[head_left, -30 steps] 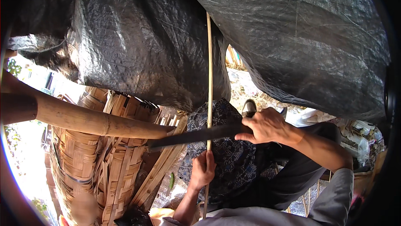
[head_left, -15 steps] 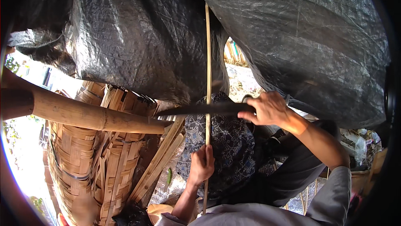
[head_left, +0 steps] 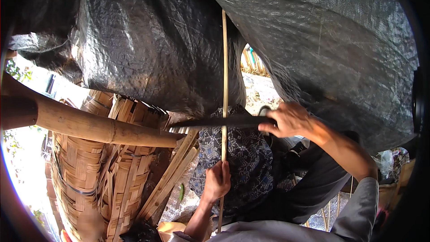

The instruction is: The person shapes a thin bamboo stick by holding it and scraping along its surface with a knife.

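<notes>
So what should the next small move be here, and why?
Perhaps a short slide of the dark blade along the pale strip, away from the left hand: that hand grips the strip, while the right hand holds the blade across it.

Your left hand (head_left: 217, 181) is around the strip (head_left: 225, 76), which runs on ahead; the knife (head_left: 244, 121) in your right hand (head_left: 291, 120) crosses it beyond your left. Cloth (head_left: 246, 148) lies beneath, between your hands. Left of your left hand come slats (head_left: 168, 186), then basketwork (head_left: 77, 166), the pole (head_left: 105, 128) across it. Tarp (head_left: 148, 54) hangs ahead of both.
</notes>
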### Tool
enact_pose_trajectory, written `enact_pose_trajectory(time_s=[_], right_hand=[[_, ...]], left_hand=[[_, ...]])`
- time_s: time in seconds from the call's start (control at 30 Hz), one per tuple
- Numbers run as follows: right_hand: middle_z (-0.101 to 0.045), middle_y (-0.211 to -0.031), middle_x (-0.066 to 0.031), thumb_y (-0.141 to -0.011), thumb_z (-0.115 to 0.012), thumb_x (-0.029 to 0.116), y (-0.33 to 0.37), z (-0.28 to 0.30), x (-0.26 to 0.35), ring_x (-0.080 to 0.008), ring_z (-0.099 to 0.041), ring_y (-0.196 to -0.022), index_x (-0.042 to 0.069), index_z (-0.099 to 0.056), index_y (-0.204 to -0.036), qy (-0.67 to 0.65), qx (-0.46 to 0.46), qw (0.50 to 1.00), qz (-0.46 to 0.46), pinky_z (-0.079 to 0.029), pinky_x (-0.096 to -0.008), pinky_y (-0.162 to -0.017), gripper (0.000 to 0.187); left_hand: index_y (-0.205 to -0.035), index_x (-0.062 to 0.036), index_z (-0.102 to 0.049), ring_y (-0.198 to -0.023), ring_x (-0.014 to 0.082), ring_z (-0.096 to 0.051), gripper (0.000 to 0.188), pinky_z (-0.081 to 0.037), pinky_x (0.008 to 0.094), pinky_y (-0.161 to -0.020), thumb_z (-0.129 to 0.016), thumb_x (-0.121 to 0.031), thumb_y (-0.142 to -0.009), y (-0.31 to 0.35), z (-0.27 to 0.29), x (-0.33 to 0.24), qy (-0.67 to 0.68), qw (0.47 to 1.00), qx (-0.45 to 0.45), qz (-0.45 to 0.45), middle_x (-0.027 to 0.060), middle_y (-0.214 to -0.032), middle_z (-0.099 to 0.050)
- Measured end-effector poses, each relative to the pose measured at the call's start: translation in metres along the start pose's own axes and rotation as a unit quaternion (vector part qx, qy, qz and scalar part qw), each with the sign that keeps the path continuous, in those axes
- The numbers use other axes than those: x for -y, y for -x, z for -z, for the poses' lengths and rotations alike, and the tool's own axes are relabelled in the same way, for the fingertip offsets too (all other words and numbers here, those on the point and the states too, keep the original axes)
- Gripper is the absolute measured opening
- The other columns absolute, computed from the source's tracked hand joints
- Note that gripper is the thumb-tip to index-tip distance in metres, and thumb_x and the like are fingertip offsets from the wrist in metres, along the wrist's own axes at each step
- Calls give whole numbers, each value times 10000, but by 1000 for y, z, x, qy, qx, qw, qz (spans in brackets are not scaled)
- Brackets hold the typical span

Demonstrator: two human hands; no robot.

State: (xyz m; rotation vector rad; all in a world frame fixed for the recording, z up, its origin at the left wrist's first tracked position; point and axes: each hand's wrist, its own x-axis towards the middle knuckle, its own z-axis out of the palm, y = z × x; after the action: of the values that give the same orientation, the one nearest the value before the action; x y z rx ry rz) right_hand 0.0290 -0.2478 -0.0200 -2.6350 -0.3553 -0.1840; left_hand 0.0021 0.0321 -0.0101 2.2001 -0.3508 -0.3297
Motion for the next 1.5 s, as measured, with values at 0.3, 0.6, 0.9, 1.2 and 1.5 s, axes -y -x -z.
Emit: enact_pose_trajectory(time_s=[0.3,0.6,0.9,1.2,1.5], right_hand=[[-523,-443,-117,-777,-467,686,-8,7,-1,-271,-556,-408,72,-651,-663,33,25,999,-17,-451,-374,-410,651],[-570,-484,-64,-713,-501,726,-18,8,-6,-258,-595,-462,146,-702,-819,85,6,996,42,-484,-370,-470,623],[-541,-492,-89,-743,-536,660,-32,11,-22,-267,-572,-475,119,-660,-744,66,63,993,-74,-451,-389,-493,555],[-464,-404,-56,-770,-428,724,-22,4,-10,-209,-506,-366,96,-668,-762,44,19,999,17,-417,-357,-377,673],[-552,-477,-98,-753,-422,740,-40,8,-30,-271,-585,-452,109,-690,-816,74,-26,997,16,-466,-409,-448,688]], left_hand=[[-654,6,-474,-341,150,-481,270,-307,305,-345,-485,-84,-908,-1,0,-10,-19,1000,0,-15,104,-429,-461],[-640,2,-459,-334,141,-470,271,-273,310,-336,-502,-71,-897,-8,0,-4,-9,999,-16,-27,111,-417,-436],[-663,9,-484,-367,152,-484,283,-321,316,-375,-486,-120,-914,-10,5,-15,16,1000,-8,-2,116,-455,-476],[-657,13,-485,-375,177,-501,295,-337,320,-380,-486,-129,-915,-6,2,-11,2,1000,-4,-12,121,-460,-488],[-670,5,-479,-362,280,-501,239,-295,348,-357,-505,-76,-894,-14,-1,-7,-29,997,-36,-65,172,-462,-452]])
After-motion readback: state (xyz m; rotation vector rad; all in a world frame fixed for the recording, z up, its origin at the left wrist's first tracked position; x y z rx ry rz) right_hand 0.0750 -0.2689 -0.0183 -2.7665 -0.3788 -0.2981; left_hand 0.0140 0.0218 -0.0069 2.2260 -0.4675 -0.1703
